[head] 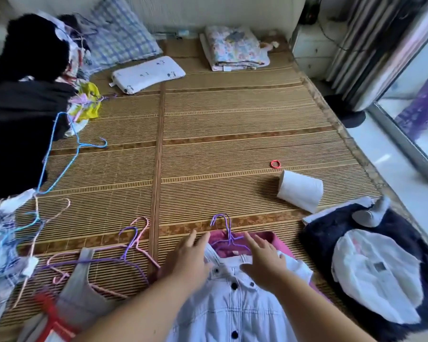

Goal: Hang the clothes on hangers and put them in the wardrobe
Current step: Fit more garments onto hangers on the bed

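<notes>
A home bedroom was indicated by a bed mat (232, 134), pillows (147, 74), folded quilt (235, 48), curtains (371, 45).

Woven bamboo mat (232, 124) fills the middle, pale wall (208, 11) behind. Striped curtain (371, 45) and daylit window (420, 77) right, white floor (386, 154) below.

A white shirt (232, 312) with dark buttons lay flat and front up at the near edge of the bamboo mat (232, 134), collar pointing away. A purple wire hanger (229, 233) lay at its collar, hook outward, on a pink garment (279, 240) spread beneath. To the left, purple and pink hangers (126, 250) lay tangled over a grey garment (82, 299). A blue hanger (59, 154) lay farther left.
</notes>
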The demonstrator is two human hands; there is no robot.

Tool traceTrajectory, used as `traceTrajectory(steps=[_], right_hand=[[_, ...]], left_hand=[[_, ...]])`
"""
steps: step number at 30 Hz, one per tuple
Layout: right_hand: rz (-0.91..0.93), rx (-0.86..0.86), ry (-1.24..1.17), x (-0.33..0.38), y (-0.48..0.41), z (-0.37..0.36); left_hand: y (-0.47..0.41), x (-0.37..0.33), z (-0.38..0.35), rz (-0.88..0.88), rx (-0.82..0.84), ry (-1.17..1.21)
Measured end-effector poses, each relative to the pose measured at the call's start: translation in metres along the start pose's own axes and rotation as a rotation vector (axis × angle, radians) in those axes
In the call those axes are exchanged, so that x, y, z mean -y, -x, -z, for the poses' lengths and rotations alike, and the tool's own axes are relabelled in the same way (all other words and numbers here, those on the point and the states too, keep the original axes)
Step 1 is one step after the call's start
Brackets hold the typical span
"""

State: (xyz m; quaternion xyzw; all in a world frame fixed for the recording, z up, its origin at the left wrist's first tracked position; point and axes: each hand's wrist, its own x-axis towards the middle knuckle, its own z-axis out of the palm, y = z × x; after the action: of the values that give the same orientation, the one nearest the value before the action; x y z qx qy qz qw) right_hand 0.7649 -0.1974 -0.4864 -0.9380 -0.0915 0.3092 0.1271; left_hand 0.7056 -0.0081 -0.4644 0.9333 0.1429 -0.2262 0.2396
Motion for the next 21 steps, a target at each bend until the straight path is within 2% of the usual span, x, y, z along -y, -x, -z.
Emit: traceTrajectory(steps=[5, 10, 16, 21], right_hand=[[0.100, -0.094, 0.072, 0.038, 0.057, 0.044], [0.213, -0.205, 0.148, 0.095, 0.125, 0.082], [0.328, -0.269, 0.196, 0.194, 0.198, 0.078], [0.370, -0.267, 0.200, 0.299, 0.249, 0.043]], left_hand=[[0.054, -0.005, 0.062, -0.102, -0.102, -0.077], [0.126, 0.023, 0.117, -0.153, -0.167, -0.169], [0.215, 0.093, 0.157, -0.047, -0.277, -0.186], [0.274, 0.182, 0.206, -0.059, -0.358, -0.139]])
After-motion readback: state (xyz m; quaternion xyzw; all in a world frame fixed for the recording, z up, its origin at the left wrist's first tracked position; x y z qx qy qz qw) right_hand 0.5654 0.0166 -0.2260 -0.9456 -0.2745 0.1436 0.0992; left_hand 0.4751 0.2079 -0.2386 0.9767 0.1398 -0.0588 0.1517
